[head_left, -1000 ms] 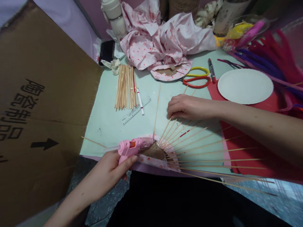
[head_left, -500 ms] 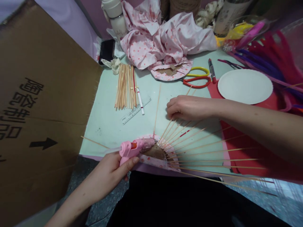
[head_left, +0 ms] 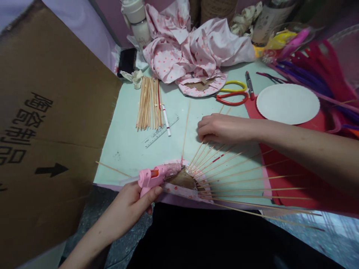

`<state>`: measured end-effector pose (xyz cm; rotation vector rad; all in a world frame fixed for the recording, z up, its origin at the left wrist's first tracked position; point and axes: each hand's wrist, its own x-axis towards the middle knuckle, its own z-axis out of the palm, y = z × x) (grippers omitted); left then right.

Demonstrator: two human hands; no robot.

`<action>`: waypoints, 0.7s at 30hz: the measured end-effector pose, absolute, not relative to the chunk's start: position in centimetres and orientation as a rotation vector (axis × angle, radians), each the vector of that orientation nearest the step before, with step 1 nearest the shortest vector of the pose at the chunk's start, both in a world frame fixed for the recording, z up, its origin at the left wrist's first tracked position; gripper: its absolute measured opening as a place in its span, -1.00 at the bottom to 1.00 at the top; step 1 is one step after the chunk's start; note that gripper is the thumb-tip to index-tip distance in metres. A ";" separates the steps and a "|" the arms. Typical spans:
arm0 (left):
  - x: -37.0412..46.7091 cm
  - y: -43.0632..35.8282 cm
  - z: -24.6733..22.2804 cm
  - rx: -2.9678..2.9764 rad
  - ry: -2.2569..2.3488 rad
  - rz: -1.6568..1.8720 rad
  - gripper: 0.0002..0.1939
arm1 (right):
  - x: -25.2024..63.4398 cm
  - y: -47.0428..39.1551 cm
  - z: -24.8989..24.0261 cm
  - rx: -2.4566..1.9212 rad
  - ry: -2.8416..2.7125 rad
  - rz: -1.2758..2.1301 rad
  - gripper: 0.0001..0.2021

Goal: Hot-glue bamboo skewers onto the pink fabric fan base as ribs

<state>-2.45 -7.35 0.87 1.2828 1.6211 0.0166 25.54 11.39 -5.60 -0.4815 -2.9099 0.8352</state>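
My left hand (head_left: 137, 201) is closed around a pink glue gun (head_left: 151, 178), whose nozzle points right at the inner ends of some sticks. Under the nozzle lies a fabric-edged cardboard disc (head_left: 183, 180) at the table's front edge. Thin wooden sticks (head_left: 238, 182) fan out from the disc to the right and away from me. My right hand (head_left: 214, 129) pinches one wooden stick (head_left: 196, 154) partway along its length, with other sticks passing beneath the hand. One more stick stands apart, left of that hand.
Behind lie a bundle of sticks (head_left: 149, 104), a ruler (head_left: 162, 132), a white pen (head_left: 166, 119), scissors (head_left: 232, 98) and pink dotted fabric (head_left: 196, 48). A white paper plate (head_left: 288, 104) rests on red sheets (head_left: 291, 149) at right. A cardboard box (head_left: 53, 123) stands at left.
The glue gun's rear has shifted slightly left and my left hand with it. The right hand stays pinched on the stick; the view has moved a little.
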 end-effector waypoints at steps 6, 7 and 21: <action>-2.2 -7.6 0.9 1.271 1.601 0.104 -0.56 | 25.7 10.9 -5.7 -0.491 -2.868 0.875 -0.78; -2.2 -7.6 0.9 1.265 1.592 0.117 -0.57 | 25.7 10.8 -5.7 -0.489 -2.866 0.877 -0.78; -1.0 -6.5 1.0 1.777 1.577 0.141 -0.63 | 25.7 10.9 -6.1 -0.482 -2.874 0.904 -0.79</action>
